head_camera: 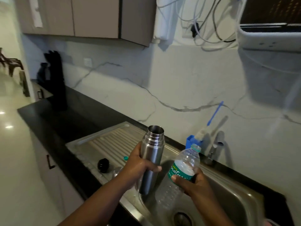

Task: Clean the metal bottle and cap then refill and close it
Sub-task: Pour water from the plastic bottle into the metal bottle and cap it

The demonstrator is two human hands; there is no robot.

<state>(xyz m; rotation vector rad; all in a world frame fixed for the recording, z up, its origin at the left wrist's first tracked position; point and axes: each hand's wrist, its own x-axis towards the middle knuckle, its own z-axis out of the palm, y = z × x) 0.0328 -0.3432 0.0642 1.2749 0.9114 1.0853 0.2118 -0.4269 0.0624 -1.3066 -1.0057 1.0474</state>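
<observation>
Head view looks down at a steel sink [241,207] in the lower right of the frame. Left hand [138,167] is near the middle bottom. Its fingers are curled round the metal bottle [150,159] and grip it about halfway up. This bottle stands almost upright, with its open mouth at the top and its bottom end over the sink edge. It has no cap on.

Right hand [190,181] is just to the right of it. Its fingers and thumb wrap round a clear plastic bottle [182,170] with a green label. That bottle is tilted, with its open neck pointing up and to the right. The two bottles are near each other but do not touch.

A black cap [103,164] lies on the ribbed drainboard [110,141], to the left of the left hand. A small teal lid [125,158] peeks out just beside that hand.

Behind the plastic bottle is a blue holder [190,141] with a brush [210,124] standing in it. A tap [215,147] is just right of the holder. The counter [65,118] is dark, and a black knife block [55,80] stands at its far left end. Brown cabinets [91,15] hang in the upper left. Loose cables [203,22] dangle in the upper right.
</observation>
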